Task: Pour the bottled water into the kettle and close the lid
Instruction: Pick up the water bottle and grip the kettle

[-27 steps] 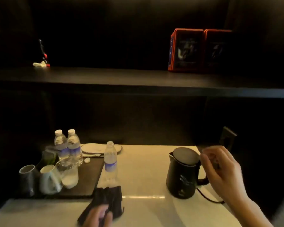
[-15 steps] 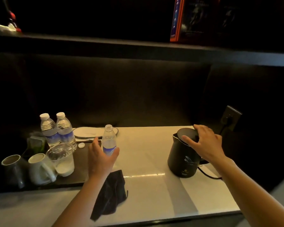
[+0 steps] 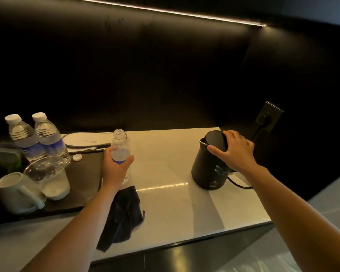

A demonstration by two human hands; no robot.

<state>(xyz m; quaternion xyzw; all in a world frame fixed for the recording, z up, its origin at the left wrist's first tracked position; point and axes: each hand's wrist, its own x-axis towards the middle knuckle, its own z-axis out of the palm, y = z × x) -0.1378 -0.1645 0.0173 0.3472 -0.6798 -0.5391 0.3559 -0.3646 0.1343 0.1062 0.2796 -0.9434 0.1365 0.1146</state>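
An uncapped clear water bottle [image 3: 119, 144] stands upright on the white counter [image 3: 165, 163], and my left hand [image 3: 116, 167] is wrapped around its lower half. At the right stands a black electric kettle [image 3: 208, 169]. My right hand [image 3: 234, 150] lies over its round lid [image 3: 214, 139], fingers curled on the lid's edge. The lid looks slightly raised at the spout side. The bottle's white cap [image 3: 77, 157] lies on the dark tray [image 3: 82, 173].
Two capped water bottles [image 3: 37, 138] stand at the tray's back left, with upturned glasses [image 3: 47, 173] and cups [image 3: 14, 189] in front. A dark cloth [image 3: 124, 213] lies under my left forearm. The kettle's cord [image 3: 238, 183] runs to a wall socket [image 3: 267, 118]. The counter edge runs near me.
My left hand left the dark cloth and closed around the uncapped bottle. My right hand moved from beside the kettle onto its lid. The camera tilted downward.
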